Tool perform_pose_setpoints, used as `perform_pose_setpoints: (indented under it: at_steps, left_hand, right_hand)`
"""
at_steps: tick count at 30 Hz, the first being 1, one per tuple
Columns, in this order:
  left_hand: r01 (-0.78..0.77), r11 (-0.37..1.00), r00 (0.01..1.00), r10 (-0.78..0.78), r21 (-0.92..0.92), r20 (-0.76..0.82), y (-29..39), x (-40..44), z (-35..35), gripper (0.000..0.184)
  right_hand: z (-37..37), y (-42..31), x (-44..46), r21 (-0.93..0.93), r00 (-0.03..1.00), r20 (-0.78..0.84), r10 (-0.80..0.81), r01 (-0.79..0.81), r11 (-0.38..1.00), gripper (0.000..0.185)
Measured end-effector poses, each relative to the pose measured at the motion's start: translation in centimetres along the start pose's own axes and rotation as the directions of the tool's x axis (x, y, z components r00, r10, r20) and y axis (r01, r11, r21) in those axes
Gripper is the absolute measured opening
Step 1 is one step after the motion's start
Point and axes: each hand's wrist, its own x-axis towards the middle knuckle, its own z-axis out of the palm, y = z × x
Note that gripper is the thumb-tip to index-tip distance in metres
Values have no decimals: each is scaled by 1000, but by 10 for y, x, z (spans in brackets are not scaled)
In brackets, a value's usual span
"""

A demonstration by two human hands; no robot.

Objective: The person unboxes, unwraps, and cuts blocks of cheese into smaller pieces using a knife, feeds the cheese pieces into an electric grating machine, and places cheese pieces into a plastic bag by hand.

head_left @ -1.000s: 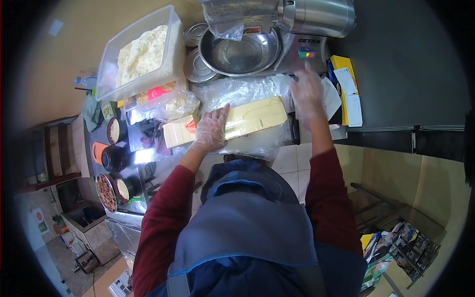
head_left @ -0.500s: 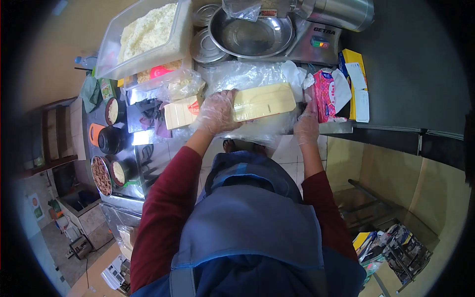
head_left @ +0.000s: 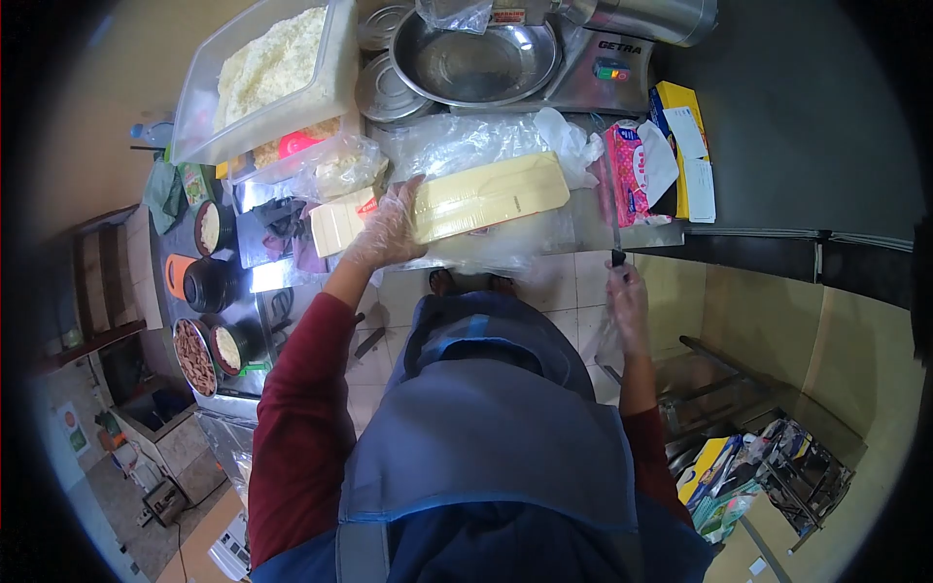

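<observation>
My left hand [head_left: 389,231], in a clear plastic glove, rests on a long pale-yellow block [head_left: 491,197] where it meets its printed carton [head_left: 335,223]. The block lies over clear plastic sheeting [head_left: 437,141] on the counter. Off the counter's front edge, my right hand [head_left: 628,296], also gloved, has its fingers closed round the black handle of a knife [head_left: 617,257]. The thin blade points away from me, towards the pink tissue pack [head_left: 630,175].
Behind the sheeting are a steel bowl [head_left: 476,63] and a machine [head_left: 603,73] marked GETRA. A tub of white shreds [head_left: 267,78] stands at the back left. Small bowls [head_left: 209,282] sit at the left. A yellow box [head_left: 692,160] is beside the tissue pack.
My right hand has come down from near the machine's switch, past the counter edge, and now holds the knife. My left hand stays on the block; it was nearer the carton's end at first.
</observation>
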Motion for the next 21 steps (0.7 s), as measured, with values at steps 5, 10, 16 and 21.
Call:
perform_pose_setpoints:
  at_steps: [5,10,16,21]
  left_hand:
    - [-38,996,997,32,84,72,-1,3,-7,98]
    - [7,999,992,-13,42,127,2,6,-21,98]
    - [-61,986,989,81,-156,121,-20,21,-30,106]
    - [8,928,987,52,-372,149,-19,30,-45,106]
  right_hand:
    - [46,-14,-5,456,995,-4,-101,91,885,25]
    - [81,-46,85,193,920,-193,-341,377,906,31]
    - [88,-64,105,295,966,-167,-200,242,924,41]
    - [100,-66,112,415,970,-234,-62,157,896,45]
